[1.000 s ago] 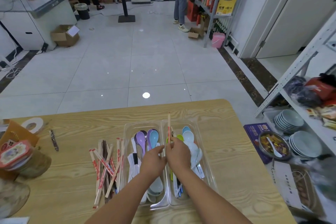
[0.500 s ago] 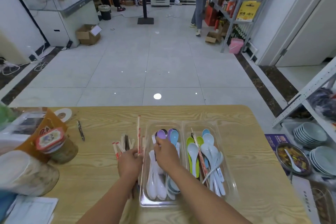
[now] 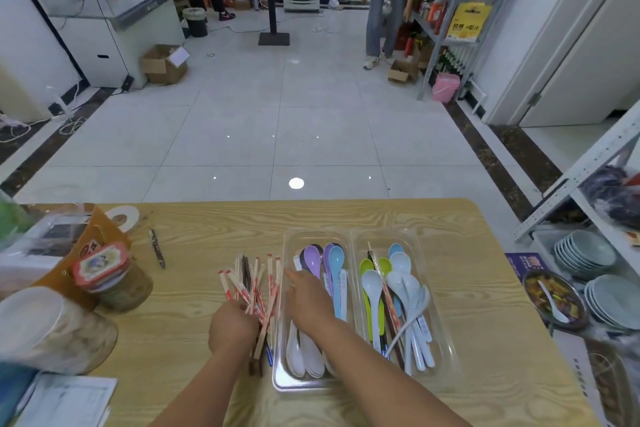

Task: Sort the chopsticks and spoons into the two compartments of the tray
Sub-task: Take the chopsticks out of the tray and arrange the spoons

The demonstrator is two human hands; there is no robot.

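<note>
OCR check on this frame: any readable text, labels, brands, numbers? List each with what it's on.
None reads with certainty.
Yellow package on the shelf: dark characters, too blurred.
Purple box beside the table: white lettering, too small.
Chopstick wrappers: red print, too small.
Jar lid: picture label, blurred.
Freezer front: small logo, unreadable.

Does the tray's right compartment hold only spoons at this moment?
No, a red-printed chopstick lies diagonally across the spoons in the right compartment.
</note>
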